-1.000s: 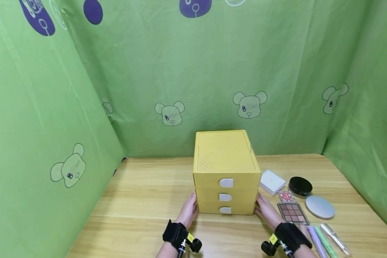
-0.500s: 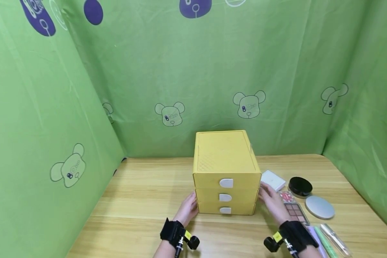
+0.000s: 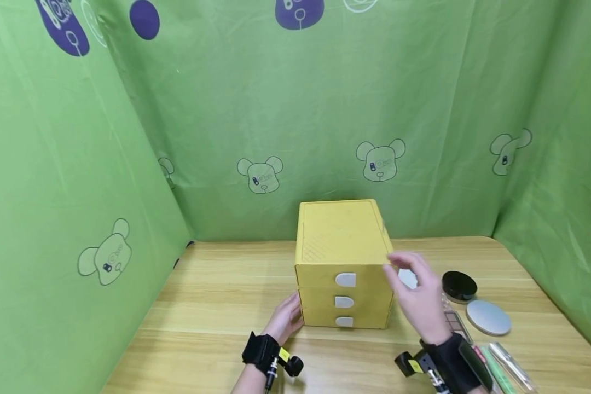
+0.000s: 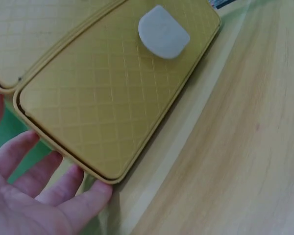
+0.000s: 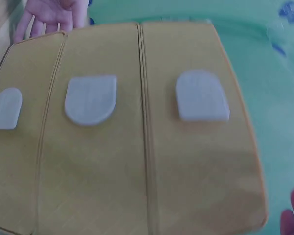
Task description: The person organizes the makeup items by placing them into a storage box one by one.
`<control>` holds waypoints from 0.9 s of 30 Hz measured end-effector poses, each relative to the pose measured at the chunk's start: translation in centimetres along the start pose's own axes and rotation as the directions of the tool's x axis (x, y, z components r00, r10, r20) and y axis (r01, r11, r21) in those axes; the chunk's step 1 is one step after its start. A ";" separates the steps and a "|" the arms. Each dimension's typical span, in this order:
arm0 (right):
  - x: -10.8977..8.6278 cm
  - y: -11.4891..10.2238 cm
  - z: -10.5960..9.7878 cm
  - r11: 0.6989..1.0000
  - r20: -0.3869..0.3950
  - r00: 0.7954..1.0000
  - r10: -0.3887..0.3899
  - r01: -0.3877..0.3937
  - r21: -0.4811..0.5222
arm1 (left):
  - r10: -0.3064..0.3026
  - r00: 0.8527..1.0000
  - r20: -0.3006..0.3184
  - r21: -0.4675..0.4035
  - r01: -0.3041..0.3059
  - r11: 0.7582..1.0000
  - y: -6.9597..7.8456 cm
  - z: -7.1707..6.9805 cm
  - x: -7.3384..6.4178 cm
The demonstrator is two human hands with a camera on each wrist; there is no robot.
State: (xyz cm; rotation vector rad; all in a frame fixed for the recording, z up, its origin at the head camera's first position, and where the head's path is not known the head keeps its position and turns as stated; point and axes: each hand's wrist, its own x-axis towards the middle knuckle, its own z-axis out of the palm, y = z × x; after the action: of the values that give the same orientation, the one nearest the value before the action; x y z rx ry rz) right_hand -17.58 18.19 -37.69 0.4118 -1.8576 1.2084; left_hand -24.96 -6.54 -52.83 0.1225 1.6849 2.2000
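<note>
A yellow three-drawer box [image 3: 346, 232] stands on the wooden table, each drawer front carrying a white tab handle [image 3: 346, 279]. All drawers look closed. My left hand [image 3: 284, 318] is at the box's lower left side; in the left wrist view its extended fingertips [image 4: 99, 190] touch the edge of the bottom part. By the upper right front corner, my right hand [image 3: 420, 300] is raised with thumb and fingers apart and nothing between them. The right wrist view faces the drawer fronts [image 5: 88, 166], with only a bit of that hand's fingers at the edge.
Right of the box lie a white case [image 3: 407, 278] partly behind my right hand, a black round jar [image 3: 459, 286], a silver round compact [image 3: 488, 317], a partly covered palette [image 3: 457, 325] and several slim tubes [image 3: 498, 370]. Green cloth [image 3: 325, 109] hangs behind and at both sides.
My right hand has left the box's lower right side and risen to its upper right front corner. The left hand stays by the lower left side; the box has not moved.
</note>
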 end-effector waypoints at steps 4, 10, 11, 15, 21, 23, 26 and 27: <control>-0.2 -0.5 1.9 0.983 0.144 0.975 -0.168 0.177 -0.056 | 0.013 1.000 -0.017 0.010 -0.013 1.000 -0.3 -0.5 0.3; -1.1 -0.3 4.1 0.951 0.287 0.936 -0.205 0.259 -0.167 | 0.009 1.000 -0.010 0.011 -0.009 1.000 -0.4 -1.1 0.4; -1.3 -0.2 4.3 0.949 0.305 0.933 -0.192 0.256 -0.185 | 0.007 1.000 -0.008 0.011 -0.007 1.000 -0.4 -1.1 0.4; -1.8 0.3 5.0 0.926 0.353 0.918 -0.182 0.281 -0.252 | -0.006 1.000 -0.006 0.008 0.006 1.000 -0.6 -1.1 0.5; -2.1 0.7 5.3 0.906 0.379 0.908 -0.176 0.300 -0.298 | -0.014 1.000 0.004 0.022 0.014 1.000 -0.7 -1.3 0.7; -2.1 0.6 5.4 0.905 0.382 0.908 -0.172 0.299 -0.302 | -0.016 1.000 0.008 0.031 0.015 0.999 -0.7 -1.4 0.7; -2.1 0.5 5.3 0.907 0.385 0.908 -0.169 0.295 -0.299 | -0.017 1.000 0.011 0.046 0.016 0.999 -0.6 -1.5 0.7; -2.1 0.4 5.3 0.908 0.385 0.907 -0.170 0.296 -0.297 | -0.018 1.000 0.012 0.048 0.017 0.999 -0.6 -1.5 0.8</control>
State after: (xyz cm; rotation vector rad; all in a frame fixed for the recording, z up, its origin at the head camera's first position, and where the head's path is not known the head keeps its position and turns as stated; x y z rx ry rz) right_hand -19.19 13.46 -40.48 0.6646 -2.2009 0.6463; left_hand -25.94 -7.50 -53.97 0.1329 1.7258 2.1430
